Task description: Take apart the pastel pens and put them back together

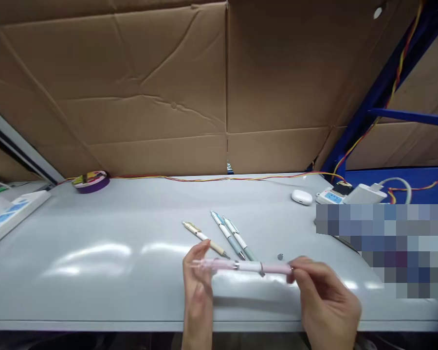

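Note:
A pink and white pen (248, 266) is held nearly level above the tabletop. My right hand (326, 296) pinches its right end between thumb and fingers. Across my left hand (198, 277) runs the pen's left end; blur hides whether those fingers grip it. Just beyond the hands lie a beige and white pen (201, 235), a blue and white pen (226, 232) and a pale green and white pen (240, 238). A small grey cone-shaped piece (280, 256) rests on the table near my right hand.
On the grey-white table (95, 291) stand a purple tape roll (91, 182), a white earbud case (301, 197) and power strips (16, 214) (330, 196). Red and yellow wires (190, 180) run along the back, below a cardboard wall (160, 87). A blue frame (372, 92) rises at right.

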A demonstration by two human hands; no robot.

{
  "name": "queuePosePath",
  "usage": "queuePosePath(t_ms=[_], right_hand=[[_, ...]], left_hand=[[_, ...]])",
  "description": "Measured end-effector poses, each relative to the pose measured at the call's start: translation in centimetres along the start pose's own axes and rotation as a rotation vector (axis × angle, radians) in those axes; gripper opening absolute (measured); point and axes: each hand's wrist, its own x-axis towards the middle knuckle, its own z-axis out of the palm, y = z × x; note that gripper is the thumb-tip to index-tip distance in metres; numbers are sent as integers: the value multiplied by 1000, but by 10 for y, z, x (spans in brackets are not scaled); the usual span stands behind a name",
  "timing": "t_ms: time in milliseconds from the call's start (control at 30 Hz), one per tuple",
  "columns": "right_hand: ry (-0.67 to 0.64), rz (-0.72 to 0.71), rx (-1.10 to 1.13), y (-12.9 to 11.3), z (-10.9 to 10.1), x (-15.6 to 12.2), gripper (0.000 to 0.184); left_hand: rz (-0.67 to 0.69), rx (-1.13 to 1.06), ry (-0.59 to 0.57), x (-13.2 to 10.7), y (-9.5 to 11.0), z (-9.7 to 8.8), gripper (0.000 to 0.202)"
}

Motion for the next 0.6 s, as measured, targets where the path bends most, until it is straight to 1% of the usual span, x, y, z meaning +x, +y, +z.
queuePosePath(t_ms=[33, 67, 100, 133, 167, 233, 367, 433, 500, 600], right_hand=[[122, 21, -50, 3, -4, 1, 2], [208, 26, -97, 6, -7, 3, 2], [259, 22, -137, 8, -9, 4, 5], [273, 12, -171, 10, -10, 6, 7], [257, -4, -209, 11, -11, 8, 9], [152, -23, -308, 11, -10, 12, 11], [-181, -8, -498, 11, -6, 14, 16], [-264, -18, -555, 13, -4, 15, 16], [-304, -24, -599, 15, -4, 15, 15], [-413, -8, -562, 17, -4, 16, 12]], left_hand=[[88, 154, -13, 1, 2, -1, 50], [176, 285, -5, 3, 5, -2, 44], [226, 379, 12, 4, 8, -2, 37], [256, 436, 26, 4, 12, -3, 32], [265, 471, 38, 4, 16, -4, 29], [246, 514, 36, 3, 21, -6, 26], [229, 587, -26, -1, 24, -10, 25], [243, 590, -86, -3, 23, -11, 24], [250, 573, -167, -5, 21, -9, 24], [236, 518, -241, -16, 13, -4, 25]])
